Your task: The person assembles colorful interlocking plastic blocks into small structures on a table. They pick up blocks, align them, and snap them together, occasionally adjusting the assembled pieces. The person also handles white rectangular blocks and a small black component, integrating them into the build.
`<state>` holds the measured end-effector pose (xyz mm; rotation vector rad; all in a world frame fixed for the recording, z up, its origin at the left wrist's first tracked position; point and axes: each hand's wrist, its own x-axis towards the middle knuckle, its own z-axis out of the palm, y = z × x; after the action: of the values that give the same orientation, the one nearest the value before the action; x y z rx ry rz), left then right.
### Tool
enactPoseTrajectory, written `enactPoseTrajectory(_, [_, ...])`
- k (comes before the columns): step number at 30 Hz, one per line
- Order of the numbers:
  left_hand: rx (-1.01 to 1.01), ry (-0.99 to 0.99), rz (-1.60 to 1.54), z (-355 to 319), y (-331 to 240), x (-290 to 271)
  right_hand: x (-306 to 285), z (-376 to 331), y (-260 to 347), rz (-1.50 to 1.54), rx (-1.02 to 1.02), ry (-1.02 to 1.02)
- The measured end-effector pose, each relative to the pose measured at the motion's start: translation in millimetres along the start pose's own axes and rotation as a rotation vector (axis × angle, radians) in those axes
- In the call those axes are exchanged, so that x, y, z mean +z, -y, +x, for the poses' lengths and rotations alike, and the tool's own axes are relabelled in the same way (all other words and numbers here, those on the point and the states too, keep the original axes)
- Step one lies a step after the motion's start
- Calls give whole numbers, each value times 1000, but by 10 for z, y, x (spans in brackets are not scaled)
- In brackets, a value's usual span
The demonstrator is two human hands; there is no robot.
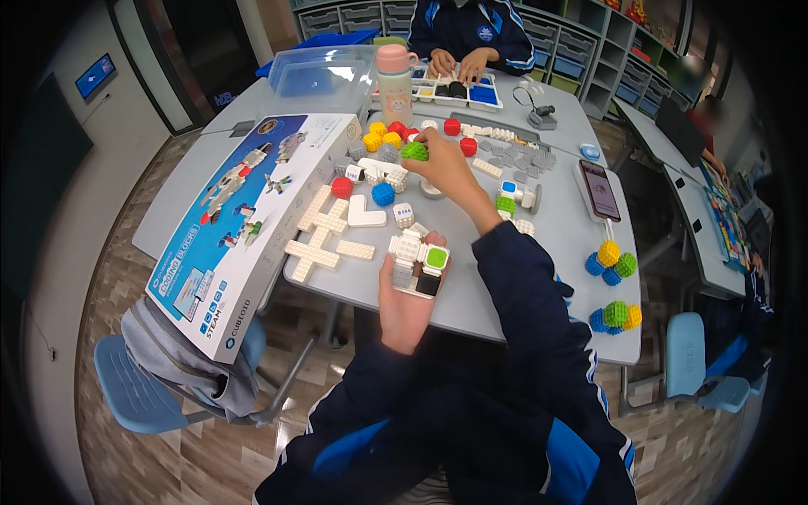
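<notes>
My left hand [399, 310] is palm up near the table's front edge, gripping a small assembly of building blocks [408, 248]. The assembly is mostly white and grey, with a bright green square face and a dark one. My right hand [446, 164] reaches across the table, its fingertips closed on a green studded block [414, 151] over the block pile. Around it are yellow blocks [383, 137], a blue block [383, 194] and a red block [342, 188]. White flat pieces [318, 227] lie joined to the left of my left hand.
A large block-set box [252, 210] overhangs the table's left side. Behind the pile stand a pink-capped bottle [394, 88] and a clear plastic bin [316, 80]. Across the table a person sorts pieces in a tray [483, 95]. A phone [598, 191] and block clusters [616, 315] lie right.
</notes>
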<state>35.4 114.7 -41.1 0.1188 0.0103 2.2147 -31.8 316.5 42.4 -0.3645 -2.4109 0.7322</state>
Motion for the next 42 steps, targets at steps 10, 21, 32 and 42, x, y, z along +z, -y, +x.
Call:
enactPoseTrajectory(10, [17, 36, 178, -70, -9, 44, 674, 711, -507, -482, -190, 82])
enactPoseTrajectory(21, [16, 54, 187, -78, -5, 41, 497, 538, -520, -409, -249, -95])
enactPoseTrajectory(32, [19, 35, 185, -88, -4, 59, 401, 527, -545, -327, 81, -32])
enactPoseTrajectory(42, [20, 29, 166, -105, 8, 77, 754, 651, -299, -411, 92, -36])
